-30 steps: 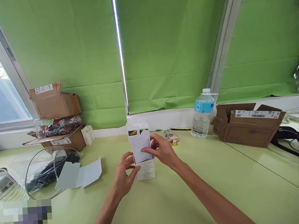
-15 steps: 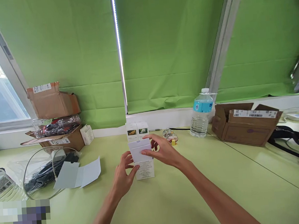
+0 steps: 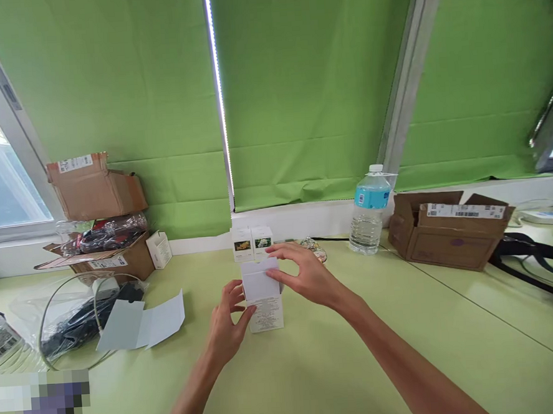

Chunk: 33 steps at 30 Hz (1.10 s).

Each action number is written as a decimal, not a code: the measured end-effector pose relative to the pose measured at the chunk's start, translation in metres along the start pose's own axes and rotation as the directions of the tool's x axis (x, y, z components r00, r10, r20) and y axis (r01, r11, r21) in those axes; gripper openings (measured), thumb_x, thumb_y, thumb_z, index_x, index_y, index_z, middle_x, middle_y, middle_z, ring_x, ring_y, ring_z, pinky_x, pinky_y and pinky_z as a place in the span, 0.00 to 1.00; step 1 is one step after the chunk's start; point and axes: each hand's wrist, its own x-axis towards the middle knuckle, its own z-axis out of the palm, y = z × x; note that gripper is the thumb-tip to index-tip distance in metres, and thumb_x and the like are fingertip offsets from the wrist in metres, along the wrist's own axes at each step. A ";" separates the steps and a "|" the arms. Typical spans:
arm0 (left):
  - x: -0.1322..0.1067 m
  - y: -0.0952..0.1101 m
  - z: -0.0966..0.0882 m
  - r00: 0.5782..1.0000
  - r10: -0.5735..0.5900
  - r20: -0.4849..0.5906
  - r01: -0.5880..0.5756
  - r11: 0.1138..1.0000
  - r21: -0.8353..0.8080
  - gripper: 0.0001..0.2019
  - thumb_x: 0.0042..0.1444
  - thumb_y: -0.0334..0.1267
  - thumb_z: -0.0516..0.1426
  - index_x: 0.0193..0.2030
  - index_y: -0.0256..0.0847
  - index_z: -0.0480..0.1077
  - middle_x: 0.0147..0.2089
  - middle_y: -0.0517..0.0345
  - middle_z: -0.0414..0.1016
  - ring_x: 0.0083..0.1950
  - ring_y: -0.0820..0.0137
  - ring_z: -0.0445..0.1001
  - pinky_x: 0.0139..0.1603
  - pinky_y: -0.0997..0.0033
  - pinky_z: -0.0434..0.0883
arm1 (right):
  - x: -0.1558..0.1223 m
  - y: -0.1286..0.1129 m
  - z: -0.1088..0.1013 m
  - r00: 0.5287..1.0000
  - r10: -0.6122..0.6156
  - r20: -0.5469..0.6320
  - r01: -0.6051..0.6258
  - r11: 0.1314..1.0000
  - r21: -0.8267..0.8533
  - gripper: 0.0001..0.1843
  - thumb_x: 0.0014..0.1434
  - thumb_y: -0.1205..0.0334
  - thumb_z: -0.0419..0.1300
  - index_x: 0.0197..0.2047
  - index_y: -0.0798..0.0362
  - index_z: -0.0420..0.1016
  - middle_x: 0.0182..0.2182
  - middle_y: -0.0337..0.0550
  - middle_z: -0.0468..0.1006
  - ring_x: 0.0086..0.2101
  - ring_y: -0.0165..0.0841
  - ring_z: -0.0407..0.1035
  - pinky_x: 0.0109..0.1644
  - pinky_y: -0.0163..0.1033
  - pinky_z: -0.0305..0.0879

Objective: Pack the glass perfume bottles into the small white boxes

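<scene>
A small white carton stands on the table in front of me, its front covered in fine print. From its top rises a plain white flap. My left hand grips the carton's left side, thumb at the front edge and fingers curled around the side. My right hand pinches the flap at its upper right, thumb in front and fingers along the top. The carton's inside is hidden. Just behind it sit small white boxes with flower pictures.
A folded white card lies on the left, beside a bagged black item and cable. Cardboard boxes are stacked behind. On the right stand a water bottle and an open brown box. Shiny wrapped items lie partly behind my right hand.
The flap has turned from a slant to nearly straight above the carton. My right hand has shifted slightly right with it, while my left hand keeps its hold. The view has moved a little.
</scene>
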 end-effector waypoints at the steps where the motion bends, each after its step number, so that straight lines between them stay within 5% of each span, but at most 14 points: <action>1: 0.000 0.000 0.000 1.000 0.002 0.002 -0.002 1.000 -0.003 0.21 0.58 0.41 0.55 0.56 0.49 0.54 0.54 0.53 0.72 0.48 0.67 0.75 0.47 0.61 0.74 | 0.000 0.000 0.000 1.000 -0.005 -0.009 0.005 1.000 -0.003 0.07 0.58 0.59 0.61 0.41 0.47 0.76 0.49 0.41 0.75 0.51 0.38 0.65 0.55 0.47 0.61; 10: -0.001 -0.002 0.000 1.000 -0.021 0.006 0.021 1.000 -0.002 0.24 0.58 0.42 0.55 0.59 0.49 0.52 0.55 0.52 0.72 0.51 0.65 0.74 0.48 0.60 0.73 | -0.009 0.008 0.010 0.973 0.021 0.230 0.013 0.989 -0.145 0.07 0.57 0.59 0.61 0.33 0.48 0.81 0.50 0.45 0.75 0.56 0.43 0.61 0.56 0.49 0.61; 17: -0.006 -0.017 0.008 0.991 -0.118 0.062 0.117 0.993 0.030 0.29 0.56 0.41 0.57 0.62 0.49 0.51 0.54 0.52 0.73 0.50 0.64 0.75 0.51 0.57 0.72 | -0.003 0.012 -0.020 0.989 0.114 0.089 -0.111 0.993 -0.042 0.14 0.61 0.52 0.55 0.41 0.47 0.79 0.46 0.43 0.78 0.48 0.40 0.70 0.51 0.46 0.65; 21: -0.009 -0.030 0.015 0.972 -0.163 0.169 0.166 0.986 0.001 0.21 0.54 0.40 0.58 0.55 0.44 0.62 0.52 0.50 0.75 0.52 0.61 0.74 0.51 0.57 0.72 | -0.003 0.052 -0.048 0.956 0.286 -0.066 -0.288 0.957 -0.028 0.16 0.61 0.53 0.52 0.39 0.51 0.78 0.39 0.43 0.81 0.36 0.38 0.75 0.38 0.39 0.69; 25: -0.006 -0.040 0.017 0.972 -0.191 0.133 0.191 0.981 0.012 0.19 0.53 0.43 0.58 0.51 0.41 0.67 0.53 0.48 0.75 0.52 0.59 0.74 0.53 0.55 0.71 | -0.014 0.111 -0.067 0.882 0.434 -0.186 -0.463 0.871 -0.163 0.14 0.59 0.57 0.54 0.38 0.53 0.79 0.37 0.45 0.81 0.38 0.39 0.74 0.42 0.39 0.67; 33: 0.024 -0.052 0.018 0.976 -0.196 0.093 0.196 0.981 0.011 0.18 0.52 0.44 0.57 0.49 0.39 0.69 0.52 0.48 0.76 0.53 0.57 0.74 0.55 0.53 0.68 | -0.043 0.185 -0.046 0.794 0.554 -0.251 -0.602 0.773 -0.198 0.21 0.54 0.63 0.58 0.52 0.57 0.72 0.50 0.53 0.75 0.48 0.43 0.70 0.49 0.43 0.65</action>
